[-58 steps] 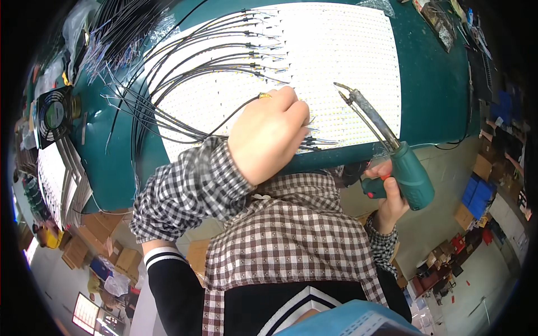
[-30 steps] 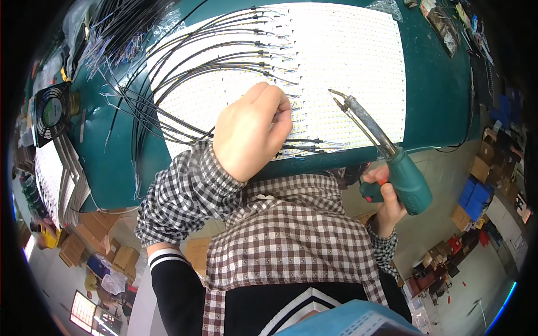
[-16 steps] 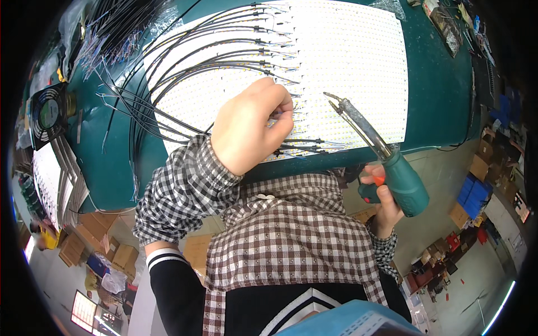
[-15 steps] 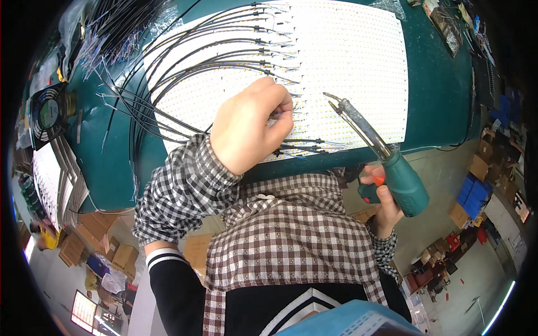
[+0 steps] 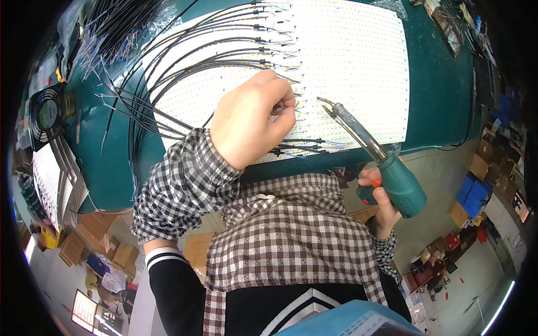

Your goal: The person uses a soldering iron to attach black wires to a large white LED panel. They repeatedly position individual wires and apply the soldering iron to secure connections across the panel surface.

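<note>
The left hand (image 5: 249, 120) is bent over the white board (image 5: 353, 73), thumb and forefinger drawn in close together; I cannot tell whether a wire is pinched between them, as the fingers hide it. The right hand (image 5: 386, 210), beyond the board's near edge, grips the green handle of a soldering iron (image 5: 372, 148), whose tip points up and left over the board, near the left fingertips but apart from them. Black cables (image 5: 261, 50) curve across the board's left half, their thin wire ends lying near its middle. The board lies on a green surface (image 5: 437, 101). Farther left are a black fan (image 5: 47, 116), a stack of white sheets (image 5: 56, 179) and, above, a bundle of loose cables (image 5: 120, 28)
</note>
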Available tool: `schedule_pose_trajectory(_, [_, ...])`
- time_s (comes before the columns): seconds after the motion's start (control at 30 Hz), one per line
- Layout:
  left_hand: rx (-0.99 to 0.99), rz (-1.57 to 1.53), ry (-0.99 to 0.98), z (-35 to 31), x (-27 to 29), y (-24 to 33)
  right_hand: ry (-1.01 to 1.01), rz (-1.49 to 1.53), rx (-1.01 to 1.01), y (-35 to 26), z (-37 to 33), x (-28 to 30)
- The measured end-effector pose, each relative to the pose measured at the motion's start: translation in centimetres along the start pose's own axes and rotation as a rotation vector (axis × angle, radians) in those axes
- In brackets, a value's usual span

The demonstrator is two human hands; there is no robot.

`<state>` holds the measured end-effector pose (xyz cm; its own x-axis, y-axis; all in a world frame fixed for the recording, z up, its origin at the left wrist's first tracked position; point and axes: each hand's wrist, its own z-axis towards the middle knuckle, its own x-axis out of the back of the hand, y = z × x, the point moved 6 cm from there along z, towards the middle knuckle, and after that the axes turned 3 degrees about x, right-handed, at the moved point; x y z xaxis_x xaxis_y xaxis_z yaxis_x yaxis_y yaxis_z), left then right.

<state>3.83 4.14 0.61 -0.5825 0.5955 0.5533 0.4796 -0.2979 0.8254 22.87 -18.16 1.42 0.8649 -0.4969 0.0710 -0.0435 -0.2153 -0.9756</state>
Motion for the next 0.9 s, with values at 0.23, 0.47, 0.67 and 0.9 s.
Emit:
schedule_pose_trajectory(0.23, [-0.002,0.038,-0.041,0.1,0.0,-0.1,-0.16,-0.13,0.123,-0.5,0.8,-0.5])
schedule_pose_trajectory(0.47, [-0.003,-0.015,-0.068,0.3,0.1,-0.2,-0.177,-0.165,0.138,-0.1,0.4,-0.4])
schedule_pose_trajectory(0.67, [-0.006,-0.004,-0.065,0.2,0.1,-0.2,-0.15,-0.132,0.114,-0.2,0.4,-0.7])
schedule_pose_trajectory(0.9, [-0.01,0.013,-0.05,0.2,0.2,-0.1,-0.127,-0.107,0.079,0.2,-0.2,-0.4])
